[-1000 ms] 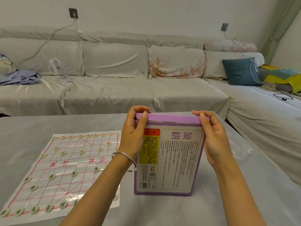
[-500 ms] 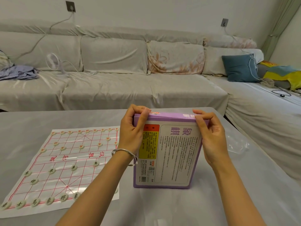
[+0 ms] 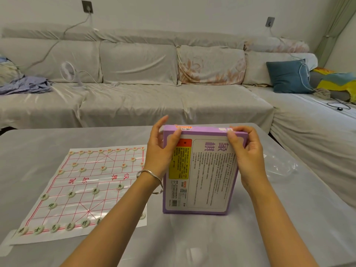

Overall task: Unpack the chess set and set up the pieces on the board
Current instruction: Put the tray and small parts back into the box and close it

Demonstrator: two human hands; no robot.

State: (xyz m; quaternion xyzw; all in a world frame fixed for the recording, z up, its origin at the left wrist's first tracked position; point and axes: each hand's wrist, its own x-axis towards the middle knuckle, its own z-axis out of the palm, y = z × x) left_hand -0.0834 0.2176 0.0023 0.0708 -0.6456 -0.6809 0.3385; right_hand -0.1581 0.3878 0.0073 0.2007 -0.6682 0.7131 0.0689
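Purple chess-set box (image 3: 202, 180) standing upright on its narrow lower edge on the grey desk (image 3: 192, 243), printed back panel toward the viewer, top flap closed. Right hand (image 3: 248, 151): fingers curled over the top right corner, thumb on the near panel, pinching that corner. Left hand (image 3: 159, 151): thumb laid on the near panel at the top left corner, fingers loosely spread and lifted beside the left edge; contact with the far side cannot be told. A silver bracelet (image 3: 149, 173) circles the left wrist. Just left of the box, flat on the desk, lies the paper board (image 3: 86, 182) with red grid lines, bearing round pale pieces (image 3: 84, 222) along both end rows and at inner points. Clear plastic wrap (image 3: 279, 166) lies right of the box. Beyond the desk: a covered sofa (image 3: 134, 101) carrying a small white fan (image 3: 68, 71) and a blue cushion (image 3: 287, 76).
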